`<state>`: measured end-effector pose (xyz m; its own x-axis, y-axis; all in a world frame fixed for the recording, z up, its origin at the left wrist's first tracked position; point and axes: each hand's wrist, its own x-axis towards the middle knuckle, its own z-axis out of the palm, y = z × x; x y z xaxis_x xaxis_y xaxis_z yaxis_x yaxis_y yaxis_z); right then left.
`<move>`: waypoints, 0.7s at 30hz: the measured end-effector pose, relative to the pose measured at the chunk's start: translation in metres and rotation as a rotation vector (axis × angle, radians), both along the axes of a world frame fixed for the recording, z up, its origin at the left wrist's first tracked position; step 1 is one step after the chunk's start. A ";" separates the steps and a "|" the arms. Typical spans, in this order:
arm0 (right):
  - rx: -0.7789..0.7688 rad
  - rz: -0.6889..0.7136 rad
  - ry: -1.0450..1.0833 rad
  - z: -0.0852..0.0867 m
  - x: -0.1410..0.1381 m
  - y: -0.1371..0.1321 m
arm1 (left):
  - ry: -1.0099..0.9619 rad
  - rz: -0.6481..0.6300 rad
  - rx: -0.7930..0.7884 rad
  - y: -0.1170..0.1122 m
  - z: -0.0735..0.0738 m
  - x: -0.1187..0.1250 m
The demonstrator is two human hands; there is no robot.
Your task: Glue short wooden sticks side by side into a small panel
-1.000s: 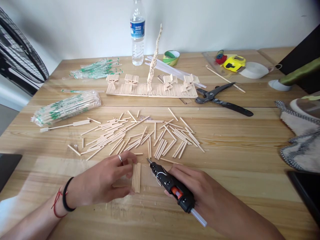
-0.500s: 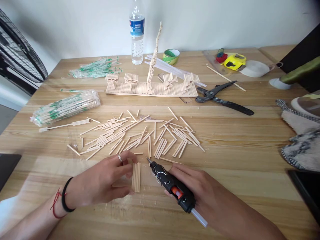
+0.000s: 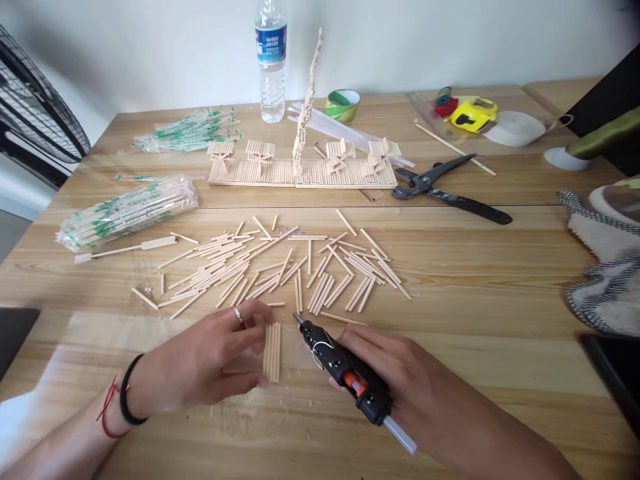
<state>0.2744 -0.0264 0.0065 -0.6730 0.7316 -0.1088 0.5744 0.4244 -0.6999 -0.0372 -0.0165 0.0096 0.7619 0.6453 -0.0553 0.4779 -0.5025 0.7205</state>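
Observation:
A small flat row of wooden sticks lies on the table, its sticks side by side. My left hand steadies that row, index finger at its far end and thumb by its lower left edge; the fingers are curved around a gap. My right hand is closed around a black hot glue gun, with a clear glue stick protruding from its rear. The gun's nozzle points up and left, to the right of the row and apart from it. Loose cut sticks are scattered beyond both hands.
Behind the loose sticks stands a stick-built model with a tall spire. Black pliers, a water bottle, a yellow tape measure, bagged sticks and a cloth surround the work area. A fan is at left.
The view has shifted slightly, so the background sits a little higher. Both hands, the glue gun and the row of sticks keep nearly the same positions.

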 end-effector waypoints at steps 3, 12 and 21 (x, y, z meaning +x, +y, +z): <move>-0.005 0.001 -0.035 -0.003 0.002 -0.002 | 0.008 0.000 0.006 0.000 -0.001 0.000; 0.037 -0.031 0.067 -0.003 0.001 -0.003 | 0.003 -0.003 -0.025 0.001 0.004 0.002; 0.098 -0.015 0.083 -0.007 0.003 -0.006 | 0.006 -0.005 -0.012 0.001 0.004 0.003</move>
<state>0.2771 -0.0320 -0.0004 -0.6658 0.7459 0.0193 0.5229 0.4849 -0.7011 -0.0344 -0.0151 0.0132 0.7646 0.6409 -0.0676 0.4796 -0.4958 0.7240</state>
